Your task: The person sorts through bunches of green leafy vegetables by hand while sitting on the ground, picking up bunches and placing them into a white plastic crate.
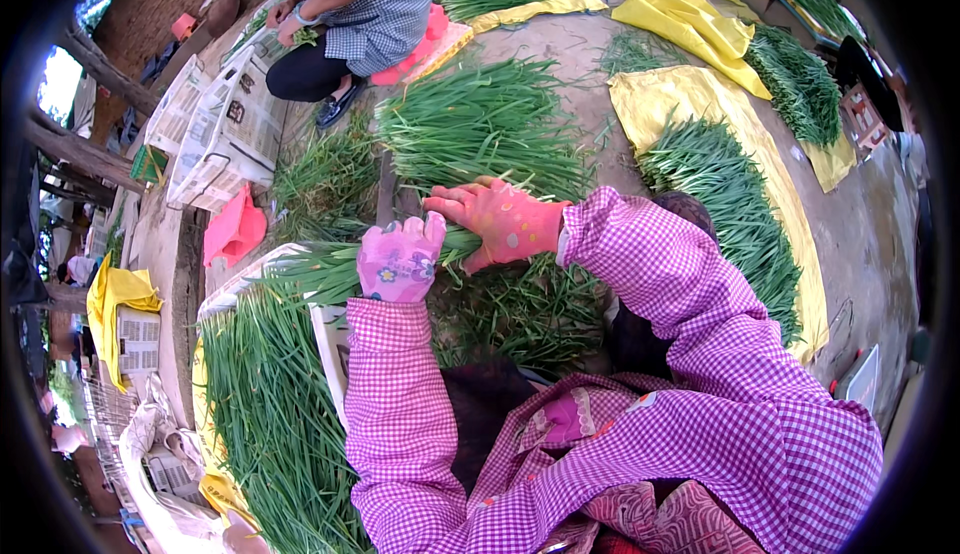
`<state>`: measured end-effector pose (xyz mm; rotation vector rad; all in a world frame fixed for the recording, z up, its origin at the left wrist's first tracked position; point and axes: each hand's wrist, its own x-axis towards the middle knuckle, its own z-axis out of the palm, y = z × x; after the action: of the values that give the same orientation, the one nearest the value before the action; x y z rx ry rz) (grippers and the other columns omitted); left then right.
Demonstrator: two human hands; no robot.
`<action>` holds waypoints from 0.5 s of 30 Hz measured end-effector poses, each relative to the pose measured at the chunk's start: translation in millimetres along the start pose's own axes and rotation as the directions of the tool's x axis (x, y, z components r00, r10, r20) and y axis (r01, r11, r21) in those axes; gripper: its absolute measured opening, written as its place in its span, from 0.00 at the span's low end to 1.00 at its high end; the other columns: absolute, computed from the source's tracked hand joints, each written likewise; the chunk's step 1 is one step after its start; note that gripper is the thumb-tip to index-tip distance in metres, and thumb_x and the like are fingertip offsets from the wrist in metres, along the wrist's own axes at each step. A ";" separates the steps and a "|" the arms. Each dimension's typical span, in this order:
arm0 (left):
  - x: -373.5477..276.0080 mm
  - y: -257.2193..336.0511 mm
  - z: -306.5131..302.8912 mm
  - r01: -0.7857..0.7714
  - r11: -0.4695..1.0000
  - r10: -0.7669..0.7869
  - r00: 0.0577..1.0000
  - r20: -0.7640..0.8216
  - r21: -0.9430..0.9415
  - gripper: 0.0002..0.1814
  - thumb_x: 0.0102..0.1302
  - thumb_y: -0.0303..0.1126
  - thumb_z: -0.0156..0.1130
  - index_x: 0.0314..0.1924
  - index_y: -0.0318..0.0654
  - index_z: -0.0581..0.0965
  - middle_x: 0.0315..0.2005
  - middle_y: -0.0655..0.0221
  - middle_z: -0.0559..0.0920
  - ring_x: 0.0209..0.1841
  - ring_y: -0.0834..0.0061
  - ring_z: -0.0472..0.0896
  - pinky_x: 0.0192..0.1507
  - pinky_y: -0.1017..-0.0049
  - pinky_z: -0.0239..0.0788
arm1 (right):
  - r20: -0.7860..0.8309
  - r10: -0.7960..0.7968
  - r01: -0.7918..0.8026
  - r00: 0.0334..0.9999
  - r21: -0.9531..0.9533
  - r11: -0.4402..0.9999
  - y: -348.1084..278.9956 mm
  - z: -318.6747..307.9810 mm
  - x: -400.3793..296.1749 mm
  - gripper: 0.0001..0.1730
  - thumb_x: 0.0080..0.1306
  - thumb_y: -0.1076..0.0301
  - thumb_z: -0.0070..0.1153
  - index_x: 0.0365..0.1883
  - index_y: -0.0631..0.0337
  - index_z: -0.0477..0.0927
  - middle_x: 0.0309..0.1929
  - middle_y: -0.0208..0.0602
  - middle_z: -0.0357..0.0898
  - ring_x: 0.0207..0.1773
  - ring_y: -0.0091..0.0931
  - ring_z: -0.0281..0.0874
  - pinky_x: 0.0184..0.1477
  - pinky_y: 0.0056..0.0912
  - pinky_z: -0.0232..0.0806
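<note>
My left hand [401, 258], in a pink flowered glove, is closed around a bunch of long green leafy stalks [330, 269], whose leaves point left. My right hand [499, 220], in a coral-red dotted glove, lies over the other end of that bunch, fingers stretched towards the left; its palm side is hidden, so its hold cannot be told. Just beyond my hands rests a large pile of the same greens [480, 119]. At the lower left a crate [328, 344] is heaped with more greens [277, 411]. Loose leaf scraps [525, 310] lie below my hands.
A person [360, 14] in a checked shirt crouches at the upper left beside white plastic crates [232, 119]. A pink plastic bag [236, 228] lies near them. On the right, greens [727, 201] rest on a yellow sheet [814, 314]. A yellow cloth [682, 25] lies further back.
</note>
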<state>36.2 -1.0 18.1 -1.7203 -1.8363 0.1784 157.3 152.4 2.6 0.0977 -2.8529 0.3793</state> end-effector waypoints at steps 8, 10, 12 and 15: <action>15.4 -3.1 -13.8 0.221 0.975 -0.206 0.916 -0.344 0.005 0.29 0.51 0.36 0.63 0.57 0.55 0.74 0.51 0.72 0.75 0.56 0.65 0.72 0.62 0.56 0.58 | 0.225 0.335 -0.346 0.915 0.865 0.364 1.8 7.7 2.8 0.28 0.56 0.64 0.64 0.55 0.63 0.74 0.35 0.35 0.82 0.33 0.27 0.79 0.36 0.30 0.70; 17.4 -3.8 -23.8 0.320 0.945 -0.310 0.823 -0.476 -0.062 0.28 0.52 0.33 0.63 0.56 0.50 0.74 0.51 0.68 0.75 0.54 0.63 0.73 0.60 0.57 0.61 | 0.329 0.402 -0.352 0.854 0.936 -0.017 1.1 -7.4 5.0 0.24 0.57 0.72 0.64 0.52 0.63 0.75 0.36 0.32 0.80 0.28 0.20 0.74 0.33 0.27 0.69; 13.2 -6.0 -26.2 0.371 0.897 -0.441 0.703 -0.559 -0.241 0.26 0.55 0.31 0.62 0.57 0.45 0.73 0.49 0.64 0.74 0.53 0.63 0.73 0.57 0.58 0.64 | 0.270 0.407 -0.214 0.873 0.960 -0.179 8.1 -12.3 5.1 0.24 0.57 0.71 0.63 0.53 0.63 0.75 0.37 0.34 0.80 0.29 0.21 0.75 0.33 0.27 0.69; 3.1 6.5 -7.5 0.300 0.504 -0.764 0.592 -0.257 -0.810 0.30 0.57 0.27 0.63 0.61 0.40 0.67 0.50 0.62 0.73 0.53 0.66 0.73 0.54 0.65 0.67 | 0.235 0.410 -0.112 0.881 0.947 -0.301 10.3 -22.2 2.3 0.24 0.59 0.70 0.60 0.54 0.64 0.74 0.42 0.38 0.78 0.31 0.23 0.76 0.35 0.28 0.72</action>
<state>45.6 0.6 22.0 -1.1858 -1.9302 -1.3852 159.6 168.1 21.3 -0.3271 -1.3681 2.5478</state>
